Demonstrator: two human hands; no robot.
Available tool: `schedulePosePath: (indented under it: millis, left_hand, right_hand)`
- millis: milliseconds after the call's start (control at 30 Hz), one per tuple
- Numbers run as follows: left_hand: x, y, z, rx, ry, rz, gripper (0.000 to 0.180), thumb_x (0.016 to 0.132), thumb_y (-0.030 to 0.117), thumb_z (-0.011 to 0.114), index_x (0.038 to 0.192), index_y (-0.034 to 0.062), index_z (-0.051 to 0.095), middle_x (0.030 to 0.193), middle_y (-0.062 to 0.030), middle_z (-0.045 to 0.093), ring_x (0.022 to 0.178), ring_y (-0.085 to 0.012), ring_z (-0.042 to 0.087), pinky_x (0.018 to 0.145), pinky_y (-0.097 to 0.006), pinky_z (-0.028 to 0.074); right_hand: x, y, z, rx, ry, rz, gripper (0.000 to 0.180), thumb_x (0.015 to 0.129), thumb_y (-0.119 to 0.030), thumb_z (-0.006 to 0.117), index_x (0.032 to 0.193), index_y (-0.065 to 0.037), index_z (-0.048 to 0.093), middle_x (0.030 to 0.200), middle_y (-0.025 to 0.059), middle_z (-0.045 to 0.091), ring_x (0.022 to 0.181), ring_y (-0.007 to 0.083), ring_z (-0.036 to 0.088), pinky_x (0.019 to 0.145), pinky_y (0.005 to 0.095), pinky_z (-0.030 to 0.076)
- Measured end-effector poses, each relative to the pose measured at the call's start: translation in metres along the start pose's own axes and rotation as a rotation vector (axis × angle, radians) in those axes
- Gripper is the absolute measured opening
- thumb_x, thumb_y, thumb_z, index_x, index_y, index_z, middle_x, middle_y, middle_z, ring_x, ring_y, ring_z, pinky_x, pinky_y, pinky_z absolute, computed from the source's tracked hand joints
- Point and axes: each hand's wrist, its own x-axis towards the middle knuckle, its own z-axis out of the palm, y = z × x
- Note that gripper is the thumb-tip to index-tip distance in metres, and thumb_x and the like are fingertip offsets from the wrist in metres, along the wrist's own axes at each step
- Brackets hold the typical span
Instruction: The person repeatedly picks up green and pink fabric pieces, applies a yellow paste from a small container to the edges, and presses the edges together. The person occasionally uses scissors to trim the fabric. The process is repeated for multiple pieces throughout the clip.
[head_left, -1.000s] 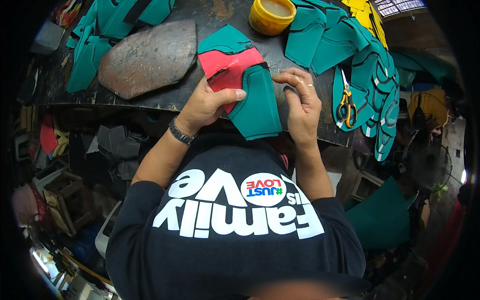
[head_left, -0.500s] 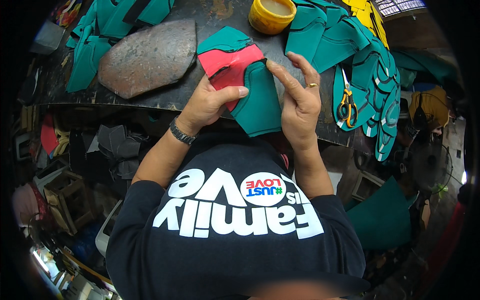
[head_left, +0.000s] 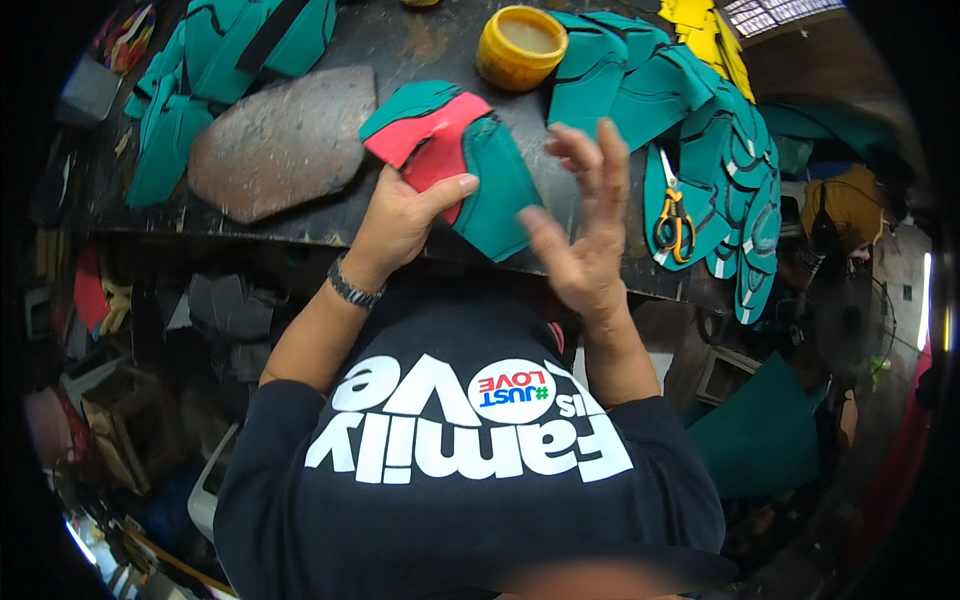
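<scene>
My left hand (head_left: pixel 392 222) is closed around the left edge of a flat, sewn-looking piece (head_left: pixel 498 178) of green and red sheet material, with the thumb lying on top. Green shows at its upper left and right, red in between, with dark lines along the seams. It is held tilted above the near part of the table. My right hand (head_left: pixel 590 245) is raised beside the piece's right edge, fingers spread and slightly blurred. The thumb is close to that edge; whether it touches I cannot tell. Nothing shows in this hand.
On the dark table (head_left: pixel 405 45) lie a worn stone-like slab (head_left: pixel 280 150), a yellow tub (head_left: pixel 512 68) of pale contents, and orange-and-black scissors (head_left: pixel 673 228). Green cut pieces (head_left: pixel 165 165) are heaped at left; more green pieces (head_left: pixel 640 95) and yellow pieces (head_left: pixel 695 20) lie at right.
My right hand has left the upper edge of the green panel and spread its fingers off to the right. My left hand keeps its hold. The whole view has shifted slightly.
</scene>
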Motion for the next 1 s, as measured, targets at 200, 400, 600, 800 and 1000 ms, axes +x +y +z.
schedulePosePath:
  millis: [200,400,600,800,1000]
  left_hand:
    - [0.011,0.012,0.025,0.149,-0.037,0.065,0.054,0.087,-0.001,0.07,0.137,0.0016,0.047,0.125,-0.0075,0.06,0.115,-0.0175,0.06,0.1,-0.033,0.049]
    - [0.028,0.023,0.052,0.31,-0.326,0.297,0.069,0.084,0.01,0.078,0.144,0.0032,0.043,0.137,-0.0103,0.049,0.118,-0.0169,0.057,0.1,-0.034,0.048]
    - [0.026,0.019,0.05,0.667,-0.466,0.308,0.078,0.079,0.014,0.08,0.148,0.0083,0.044,0.149,-0.0081,0.035,0.114,-0.0147,0.055,0.101,-0.033,0.044]
    - [-0.001,-0.003,0.032,0.683,-0.495,0.101,0.049,0.084,0.006,0.074,0.131,0.0107,0.062,0.137,-0.006,0.049,0.103,-0.0128,0.058,0.094,-0.029,0.048]
    - [-0.008,-0.001,0.015,0.711,-0.472,0.047,0.048,0.084,0.006,0.074,0.131,0.0102,0.062,0.136,-0.0064,0.049,0.102,-0.0129,0.058,0.094,-0.029,0.048]
  right_hand:
    - [0.0,-0.002,0.015,-0.43,-0.042,-0.125,0.117,0.065,-0.021,0.091,0.155,-0.002,0.019,0.151,0.026,0.034,0.135,0.0437,0.04,0.111,0.0465,0.037]
    - [0.015,0.016,-0.015,-0.44,0.229,-0.195,0.113,0.067,-0.01,0.086,0.156,-0.005,0.017,0.151,0.0218,0.036,0.132,0.0342,0.042,0.108,0.0447,0.038]
    - [0.043,0.072,-0.056,-0.549,0.488,-0.001,0.108,0.073,-0.019,0.086,0.156,-0.005,0.018,0.153,0.0216,0.032,0.138,0.0398,0.035,0.113,0.0455,0.03]
    - [0.021,0.108,-0.045,-0.888,0.261,0.29,0.114,0.071,-0.031,0.087,0.157,-0.01,0.015,0.143,0.0262,0.037,0.132,0.0442,0.039,0.106,0.0496,0.039]
    - [0.02,0.1,-0.044,-1.05,0.279,0.333,0.12,0.068,-0.042,0.087,0.158,-0.012,0.014,0.141,0.0257,0.038,0.127,0.0429,0.044,0.101,0.0514,0.04]
